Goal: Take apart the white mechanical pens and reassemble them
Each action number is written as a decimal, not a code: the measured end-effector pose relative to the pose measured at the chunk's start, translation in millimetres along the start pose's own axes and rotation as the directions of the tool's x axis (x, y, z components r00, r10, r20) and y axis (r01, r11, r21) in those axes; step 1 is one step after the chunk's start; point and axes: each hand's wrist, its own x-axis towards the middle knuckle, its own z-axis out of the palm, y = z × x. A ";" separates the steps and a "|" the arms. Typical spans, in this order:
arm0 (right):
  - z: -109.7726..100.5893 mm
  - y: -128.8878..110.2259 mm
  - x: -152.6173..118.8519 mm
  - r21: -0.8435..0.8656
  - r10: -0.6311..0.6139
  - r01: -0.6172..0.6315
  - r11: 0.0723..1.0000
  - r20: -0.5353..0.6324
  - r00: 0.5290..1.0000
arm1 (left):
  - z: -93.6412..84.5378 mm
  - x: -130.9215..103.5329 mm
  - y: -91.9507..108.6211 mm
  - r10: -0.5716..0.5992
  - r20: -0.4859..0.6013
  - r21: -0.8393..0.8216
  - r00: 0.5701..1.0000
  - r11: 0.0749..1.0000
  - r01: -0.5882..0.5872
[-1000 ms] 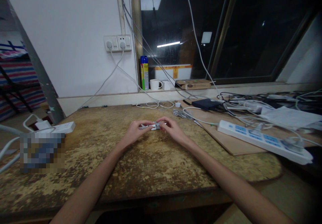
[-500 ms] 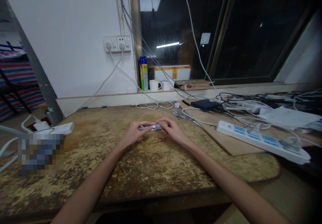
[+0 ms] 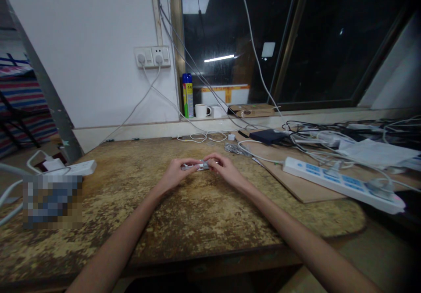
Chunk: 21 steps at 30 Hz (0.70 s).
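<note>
Between my hands, a short grey and white stick-shaped object (image 3: 201, 166) lies crosswise, close above the worn wooden table (image 3: 210, 214). Its kind is too small and too covered by fingers to make out. My left hand (image 3: 179, 170) is closed on its left part, thumb in front and fingers behind. On the right part, my right hand (image 3: 223, 168) pinches it between thumb and fingertips. The two hands are nearly touching. Behind my right hand lies a crumpled clear plastic packet (image 3: 235, 148).
A white power strip (image 3: 342, 184) rests on a brown board (image 3: 296, 187) at right, near tangled cables (image 3: 315, 139) and a dark flat box (image 3: 268, 136). At left stand a white extension socket (image 3: 82, 168) and a blurred-out item (image 3: 52, 201). A spray can (image 3: 187, 95) and mug (image 3: 202, 110) stand on the sill.
Both hands stay in the same place with nearly the same grip on the stick-shaped object. The view shifts very slightly.
</note>
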 end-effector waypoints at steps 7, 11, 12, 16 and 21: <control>-1.6 -6.6 -1.9 -0.016 -0.041 0.042 0.999 0.045 0.998 | -1.1 1.7 -3.3 0.025 -0.009 0.004 1.000 1.000 -0.025; -3.3 -5.8 -3.1 0.025 -0.004 0.002 1.000 0.084 0.996 | 0.4 1.4 -1.9 0.017 -0.007 0.045 1.000 0.999 -0.016; -3.5 -4.5 -2.7 0.041 0.021 -0.024 0.999 0.089 0.996 | 1.0 1.3 -0.8 0.014 -0.014 0.046 1.000 0.999 -0.014; -3.1 -1.4 0.5 0.132 0.105 -0.115 0.985 0.077 0.991 | 2.3 2.1 1.7 -0.118 -0.034 -0.102 0.992 0.988 0.114; -0.5 -7.9 -1.3 0.213 0.040 -0.063 0.975 0.111 0.993 | 3.3 4.0 -4.7 -0.377 -0.140 -0.352 0.916 0.883 0.310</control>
